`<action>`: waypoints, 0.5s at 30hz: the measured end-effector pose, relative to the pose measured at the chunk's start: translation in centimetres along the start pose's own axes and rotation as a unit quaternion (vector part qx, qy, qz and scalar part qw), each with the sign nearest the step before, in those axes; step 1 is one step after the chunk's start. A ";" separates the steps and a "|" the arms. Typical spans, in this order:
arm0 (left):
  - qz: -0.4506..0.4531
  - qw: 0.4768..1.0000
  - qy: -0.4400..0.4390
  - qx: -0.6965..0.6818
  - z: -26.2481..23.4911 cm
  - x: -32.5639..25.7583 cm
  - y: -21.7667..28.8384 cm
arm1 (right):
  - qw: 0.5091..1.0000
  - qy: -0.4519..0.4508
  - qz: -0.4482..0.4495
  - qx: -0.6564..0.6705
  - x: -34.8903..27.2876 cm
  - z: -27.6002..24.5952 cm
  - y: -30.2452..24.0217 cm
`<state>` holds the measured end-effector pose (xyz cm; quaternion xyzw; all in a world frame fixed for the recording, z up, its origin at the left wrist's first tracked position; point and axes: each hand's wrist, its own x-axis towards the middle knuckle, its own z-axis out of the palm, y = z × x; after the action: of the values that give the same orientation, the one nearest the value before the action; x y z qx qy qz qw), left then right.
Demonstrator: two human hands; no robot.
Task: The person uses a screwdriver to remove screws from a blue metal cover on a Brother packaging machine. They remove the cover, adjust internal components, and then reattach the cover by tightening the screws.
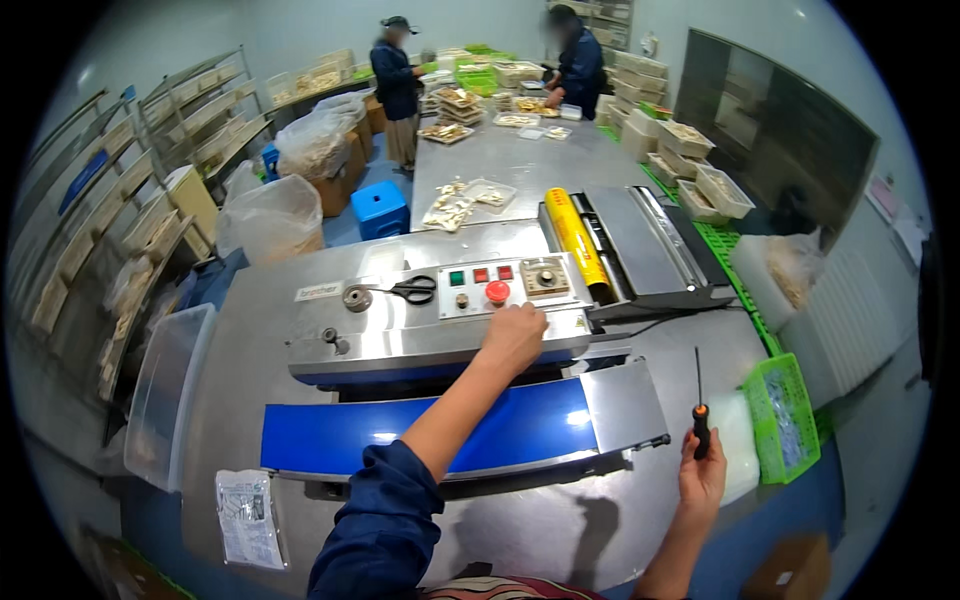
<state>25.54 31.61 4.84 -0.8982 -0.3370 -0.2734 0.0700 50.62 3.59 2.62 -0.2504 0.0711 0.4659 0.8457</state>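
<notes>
My left hand (515, 338) reaches across to the front edge of the control panel (470, 303) on a steel sealing machine (400, 340), just below its red mushroom button (497, 291). Its fingers are curled, and what they grip, if anything, is hidden. The blue conveyor belt (340, 437) runs along the machine's front, under my left forearm. In my right hand (703, 475), at the lower right, a screwdriver (701, 430) with a black and orange handle is held upright, blade up, apart from the machine.
Black scissors (415, 289) and a metal roll (356, 298) lie on the machine. Behind it stands a film wrapper (640, 240) with a yellow roll (577, 238). A green basket (782, 420) is at right, a printed packet (249, 520) at lower left. Two people work at the far table.
</notes>
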 end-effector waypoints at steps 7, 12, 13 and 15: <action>-0.211 0.970 0.079 -0.092 -3.5 0.9 -1.6 | 0.999 0.036 0.010 0.001 -0.2 -1.5 -0.3; -0.357 0.929 0.066 -0.070 -4.6 -0.7 -10.7 | 0.999 0.040 0.018 -0.003 0.2 -2.2 -0.2; -0.353 0.932 0.054 -0.053 -4.5 -1.1 -11.6 | 0.999 0.042 0.021 -0.003 0.3 -2.3 0.0; -0.355 0.934 0.017 -0.033 -4.5 -1.7 -13.1 | 0.999 0.044 0.027 -0.004 0.6 -2.4 0.4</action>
<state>14.08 39.26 6.92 -0.7172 -0.6235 -0.3062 -0.0553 50.89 3.09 0.15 -0.2721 0.1136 0.4770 0.8280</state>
